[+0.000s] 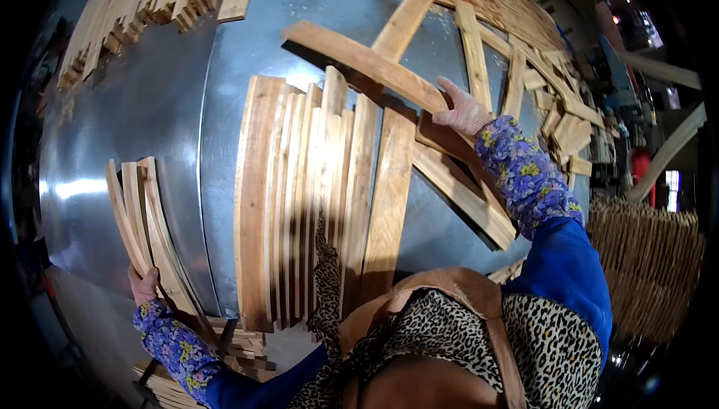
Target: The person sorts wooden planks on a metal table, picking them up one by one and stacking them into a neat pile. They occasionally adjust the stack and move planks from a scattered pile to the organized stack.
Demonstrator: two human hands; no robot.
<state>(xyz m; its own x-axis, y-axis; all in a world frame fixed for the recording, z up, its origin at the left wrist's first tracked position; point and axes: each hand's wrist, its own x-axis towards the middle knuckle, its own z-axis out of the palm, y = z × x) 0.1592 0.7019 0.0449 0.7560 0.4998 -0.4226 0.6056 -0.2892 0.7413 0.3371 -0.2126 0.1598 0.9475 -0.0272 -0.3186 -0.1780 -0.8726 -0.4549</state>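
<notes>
My right hand (463, 109), in a pale glove, grips the near end of a long wooden board (359, 61). That board is raised at an angle over the metal table and over other pieces. At the left, my left hand (144, 285) is closed around the outer edge of a few narrow wooden slats (138, 210) that stand side by side. Between my hands lies a row of wooden slats (299, 184), packed together on edge. A wider flat board (389, 192) rests at the right of that row.
Loose boards (464, 184) lie crossed beneath my right arm. Scattered offcuts (565, 132) pile up at the right edge of the metal table (142, 132). A stack of slats (150, 4) fills the far left corner. Bundled thin wood (644, 267) stands off the table at right.
</notes>
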